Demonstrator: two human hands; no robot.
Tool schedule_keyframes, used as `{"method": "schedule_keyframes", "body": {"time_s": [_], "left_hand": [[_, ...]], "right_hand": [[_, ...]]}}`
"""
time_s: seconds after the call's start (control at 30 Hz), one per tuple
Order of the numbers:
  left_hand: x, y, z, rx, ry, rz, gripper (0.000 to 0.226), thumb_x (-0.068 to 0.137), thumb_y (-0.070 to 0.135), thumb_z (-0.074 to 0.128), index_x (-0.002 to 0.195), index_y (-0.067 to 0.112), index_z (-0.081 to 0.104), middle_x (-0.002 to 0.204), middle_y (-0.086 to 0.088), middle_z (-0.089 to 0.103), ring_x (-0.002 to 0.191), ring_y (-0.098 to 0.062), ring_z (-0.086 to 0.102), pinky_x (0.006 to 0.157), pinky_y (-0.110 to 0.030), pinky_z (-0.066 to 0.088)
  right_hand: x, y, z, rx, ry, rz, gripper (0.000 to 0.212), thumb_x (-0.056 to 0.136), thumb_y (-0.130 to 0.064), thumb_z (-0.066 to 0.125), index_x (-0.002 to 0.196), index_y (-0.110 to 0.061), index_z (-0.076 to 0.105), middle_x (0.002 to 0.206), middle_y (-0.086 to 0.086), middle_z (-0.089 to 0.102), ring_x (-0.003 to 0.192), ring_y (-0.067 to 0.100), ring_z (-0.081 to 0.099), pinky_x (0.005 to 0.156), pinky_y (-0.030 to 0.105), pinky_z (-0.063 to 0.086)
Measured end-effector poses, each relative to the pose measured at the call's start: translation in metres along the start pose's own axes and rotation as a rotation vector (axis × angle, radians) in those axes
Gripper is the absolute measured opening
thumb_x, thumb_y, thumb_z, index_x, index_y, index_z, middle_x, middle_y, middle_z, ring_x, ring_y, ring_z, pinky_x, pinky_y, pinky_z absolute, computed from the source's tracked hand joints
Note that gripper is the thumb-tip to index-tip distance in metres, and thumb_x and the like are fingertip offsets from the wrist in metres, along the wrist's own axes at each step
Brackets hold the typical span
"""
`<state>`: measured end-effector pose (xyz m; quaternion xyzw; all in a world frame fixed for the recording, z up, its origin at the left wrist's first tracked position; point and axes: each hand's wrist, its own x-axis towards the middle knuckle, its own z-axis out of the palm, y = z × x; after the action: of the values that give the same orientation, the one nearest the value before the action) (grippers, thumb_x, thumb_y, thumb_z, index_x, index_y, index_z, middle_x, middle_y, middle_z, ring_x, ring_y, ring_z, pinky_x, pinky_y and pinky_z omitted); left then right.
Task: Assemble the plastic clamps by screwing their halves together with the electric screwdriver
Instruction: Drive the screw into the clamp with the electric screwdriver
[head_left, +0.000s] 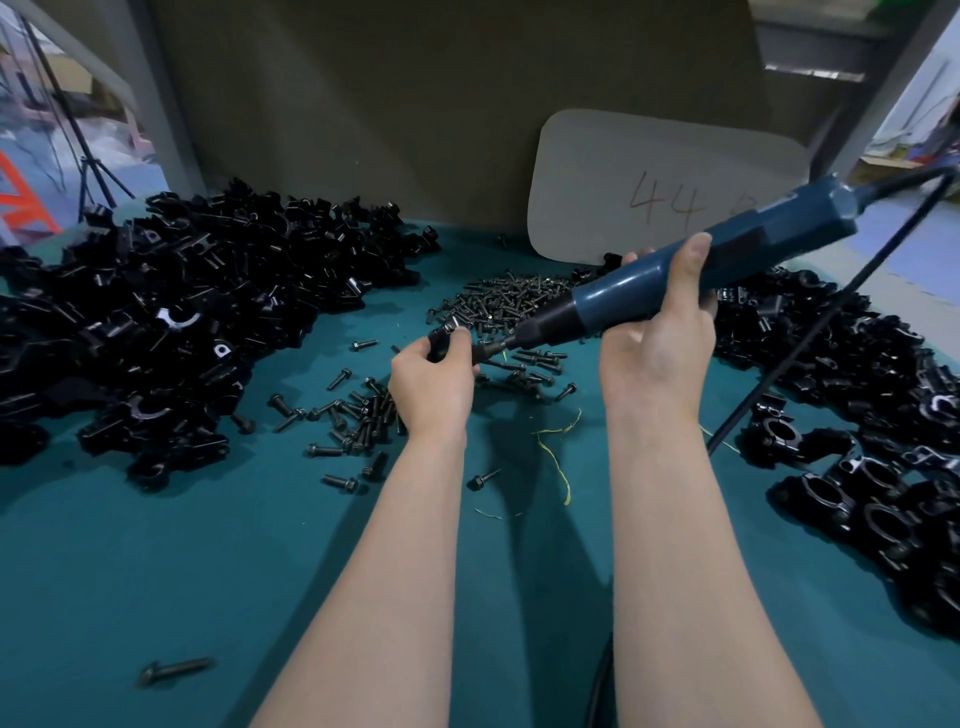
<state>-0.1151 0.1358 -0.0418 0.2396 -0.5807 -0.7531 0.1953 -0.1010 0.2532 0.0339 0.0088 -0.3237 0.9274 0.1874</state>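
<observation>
Setting: small factory or workshop assembly station. Evidence:
- Teal-covered tabletop (156, 571) carrying bulk stock, with no bins.
- Large loose heap of black plastic clamp halves (171, 312) at left.
- Scatter of dark screws (509, 301) at centre.
- Heap of assembled clamps (857, 467) at right.
- Blue electric screwdriver (675, 280) of industrial type, with a black cable (810, 332) running off to the right.
- Plain cardboard (415, 104) as a back wall, with a grey card (623, 192) leaning on it, hand-marked "44".
- Grey metal frame posts (156, 104) at the sides.
- Tripod (93, 176) beyond the left post.
</observation>
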Motion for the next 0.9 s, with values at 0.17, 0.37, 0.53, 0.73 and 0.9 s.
{"method": "schedule_keyframes", "body": {"time_s": [0.17,0.37,0.53,0.73,0.9], "left_hand": [[0.0,0.002,0.001,0.067,-0.013,0.008,0.016,0.087,0.024,0.063,0.084,0.009,0.067,0.049,0.01,0.063,0.062,-0.02,0.068,0.08,-0.044,0.059],[-0.003,0.004,-0.002,0.111,-0.02,-0.033,0.016,0.085,0.025,0.065,0.082,0.01,0.067,0.057,0.006,0.065,0.056,-0.016,0.069,0.08,-0.042,0.059],[-0.002,0.011,-0.003,0.265,-0.125,-0.069,0.025,0.09,0.029,0.061,0.068,0.016,0.063,0.049,0.003,0.066,0.057,-0.025,0.069,0.073,-0.036,0.059],[-0.001,0.018,-0.01,0.612,-0.099,0.135,0.034,0.094,0.023,0.052,0.063,0.01,0.056,0.059,-0.002,0.053,0.054,-0.022,0.044,0.051,-0.026,0.04],[-0.012,0.016,-0.008,0.662,-0.131,0.222,0.02,0.098,0.025,0.049,0.081,0.021,0.058,0.066,0.008,0.058,0.052,-0.011,0.049,0.047,-0.021,0.037]], "right_hand": [[-0.004,-0.003,0.004,-0.022,-0.112,-0.027,0.032,0.1,-0.024,0.046,0.129,-0.012,0.04,0.101,0.001,0.054,0.091,0.014,0.057,0.092,0.025,0.047],[-0.006,-0.005,0.006,-0.032,-0.274,0.003,0.025,0.1,-0.023,0.043,0.124,-0.016,0.045,0.103,0.002,0.056,0.097,0.016,0.058,0.093,0.028,0.048],[-0.006,-0.012,0.005,-0.007,-0.437,0.056,0.065,0.066,-0.043,0.067,0.122,-0.014,0.052,0.099,0.005,0.058,0.098,0.021,0.056,0.088,0.029,0.047],[0.001,-0.029,0.004,-0.062,-0.631,0.049,0.049,0.073,-0.044,0.074,0.109,-0.014,0.061,0.087,0.001,0.065,0.08,0.016,0.063,0.076,0.029,0.051],[0.002,0.001,-0.008,-0.349,-0.09,0.178,0.037,0.091,-0.04,0.059,0.112,-0.01,0.056,0.071,0.0,0.065,0.061,0.013,0.064,0.059,0.026,0.052]]}}
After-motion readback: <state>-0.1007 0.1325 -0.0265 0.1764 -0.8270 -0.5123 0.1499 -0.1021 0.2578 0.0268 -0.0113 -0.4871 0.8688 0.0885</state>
